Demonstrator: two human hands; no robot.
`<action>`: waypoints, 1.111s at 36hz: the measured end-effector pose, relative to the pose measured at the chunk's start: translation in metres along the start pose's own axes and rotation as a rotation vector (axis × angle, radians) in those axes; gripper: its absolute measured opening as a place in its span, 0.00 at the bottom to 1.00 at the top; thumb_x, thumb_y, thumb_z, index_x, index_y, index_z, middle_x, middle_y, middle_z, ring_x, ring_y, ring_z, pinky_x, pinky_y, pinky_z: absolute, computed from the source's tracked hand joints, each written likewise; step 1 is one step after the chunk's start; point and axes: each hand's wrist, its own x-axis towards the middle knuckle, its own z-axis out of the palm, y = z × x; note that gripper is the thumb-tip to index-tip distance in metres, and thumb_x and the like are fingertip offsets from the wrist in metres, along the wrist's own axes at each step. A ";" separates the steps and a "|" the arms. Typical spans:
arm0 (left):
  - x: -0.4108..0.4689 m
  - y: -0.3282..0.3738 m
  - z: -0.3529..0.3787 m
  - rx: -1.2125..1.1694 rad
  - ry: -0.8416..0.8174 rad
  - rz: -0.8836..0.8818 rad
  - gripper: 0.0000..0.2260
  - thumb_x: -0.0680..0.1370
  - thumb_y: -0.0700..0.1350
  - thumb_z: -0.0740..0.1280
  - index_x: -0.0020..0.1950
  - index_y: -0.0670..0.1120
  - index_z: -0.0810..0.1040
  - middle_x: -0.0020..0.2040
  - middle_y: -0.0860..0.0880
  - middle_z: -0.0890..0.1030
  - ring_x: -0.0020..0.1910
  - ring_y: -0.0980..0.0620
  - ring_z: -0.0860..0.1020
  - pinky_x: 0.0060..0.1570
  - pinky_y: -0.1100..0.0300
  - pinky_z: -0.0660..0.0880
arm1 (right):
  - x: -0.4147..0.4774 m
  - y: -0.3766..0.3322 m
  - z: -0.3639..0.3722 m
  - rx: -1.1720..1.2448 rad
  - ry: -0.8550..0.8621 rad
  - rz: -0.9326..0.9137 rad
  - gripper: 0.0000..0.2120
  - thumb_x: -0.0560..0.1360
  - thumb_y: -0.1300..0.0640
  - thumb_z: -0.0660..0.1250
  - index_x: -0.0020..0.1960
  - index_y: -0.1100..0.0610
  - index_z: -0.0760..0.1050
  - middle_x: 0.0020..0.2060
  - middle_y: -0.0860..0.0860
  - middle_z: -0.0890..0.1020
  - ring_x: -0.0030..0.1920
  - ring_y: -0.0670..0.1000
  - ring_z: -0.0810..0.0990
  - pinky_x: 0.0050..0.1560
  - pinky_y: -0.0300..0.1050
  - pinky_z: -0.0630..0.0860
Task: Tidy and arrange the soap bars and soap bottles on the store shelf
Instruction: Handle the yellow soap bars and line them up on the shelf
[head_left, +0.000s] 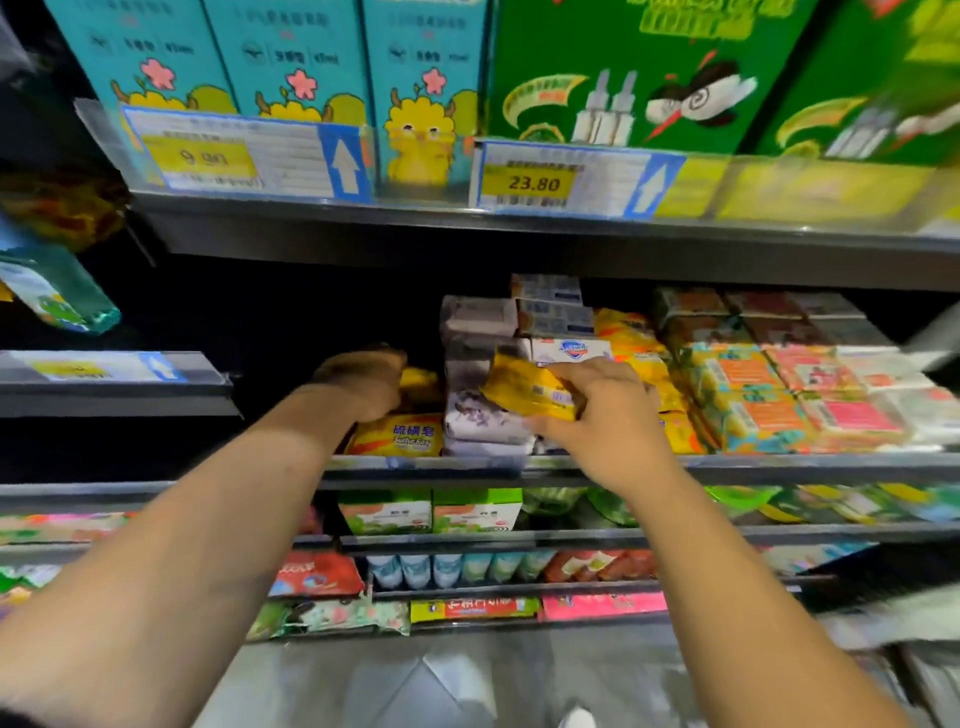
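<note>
Dim store aisle, tiered metal shelving, with motion blur at the frame edges. The soap shelf (779, 464) sat mid-height, with bars stacked along its front.

Right hand (608, 413): grip clamped on a yellow soap bar (530, 387), held tilted in the air in front of the white-and-purple stack (483, 415), not yet set down.

Left hand (363, 382): reached into the shelf's left end and rested on the yellow stack (397, 436). Its fingers were hidden, so I could not tell whether that grip was closed on a bar.

Judgement: task partway. The orange packs (748, 410) and pink packs (844, 415) to the right looked squared up. The white-and-blue bars (556, 317) at the back sat uneven. The held bar probably belonged with the yellow stack. No soap bottles could be made out on this shelf.
</note>
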 end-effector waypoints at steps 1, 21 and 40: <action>0.000 -0.002 0.002 0.028 0.024 -0.015 0.15 0.81 0.51 0.62 0.68 0.54 0.70 0.64 0.45 0.75 0.59 0.43 0.76 0.57 0.50 0.75 | 0.000 0.003 -0.002 0.005 0.012 -0.013 0.29 0.73 0.37 0.71 0.71 0.45 0.72 0.68 0.49 0.73 0.72 0.55 0.64 0.66 0.55 0.59; -0.029 0.129 -0.003 -0.096 0.571 0.342 0.24 0.78 0.52 0.67 0.70 0.41 0.73 0.67 0.38 0.75 0.64 0.34 0.74 0.63 0.38 0.73 | 0.020 0.141 -0.074 0.060 0.250 0.068 0.23 0.64 0.45 0.81 0.57 0.49 0.82 0.51 0.55 0.81 0.58 0.60 0.77 0.58 0.58 0.74; 0.015 0.252 0.008 0.051 0.191 0.424 0.20 0.82 0.55 0.62 0.73 0.53 0.68 0.73 0.52 0.69 0.72 0.48 0.66 0.65 0.55 0.65 | 0.027 0.221 -0.106 0.066 0.208 0.117 0.23 0.62 0.32 0.73 0.51 0.46 0.82 0.42 0.52 0.80 0.50 0.58 0.79 0.50 0.54 0.76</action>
